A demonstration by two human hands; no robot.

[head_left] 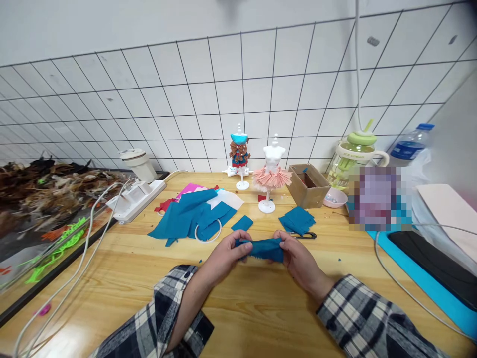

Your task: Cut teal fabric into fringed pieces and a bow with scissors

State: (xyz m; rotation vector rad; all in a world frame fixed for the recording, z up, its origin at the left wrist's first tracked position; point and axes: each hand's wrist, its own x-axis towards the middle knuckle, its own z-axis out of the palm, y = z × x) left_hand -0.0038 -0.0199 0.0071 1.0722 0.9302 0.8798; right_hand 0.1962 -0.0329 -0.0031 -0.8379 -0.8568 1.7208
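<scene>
Between my two hands a small strip of teal fabric (pixel 265 249) is stretched out sideways above the table. My left hand (pixel 230 253) pinches its left end, the thumb on top. At the other end my right hand (pixel 297 256) grips the fabric between thumb and fingers. Just beyond lie a single cut teal piece (pixel 242 223) and a pile of teal pieces (pixel 297 220). Partly under that pile is a small black tool (pixel 308 235), perhaps snips. Larger teal cloth (pixel 182 219) spreads to the left, with a white ring (pixel 197 233) on it.
Two mini dress forms stand behind, one in a brown-and-teal outfit (pixel 239 151), one with a pink skirt (pixel 272 178). A cardboard box (pixel 316 194), a bowl (pixel 335 198) and a jug (pixel 354 154) are at right. A power strip (pixel 136 201) with loose cables (pixel 87 243) lies left.
</scene>
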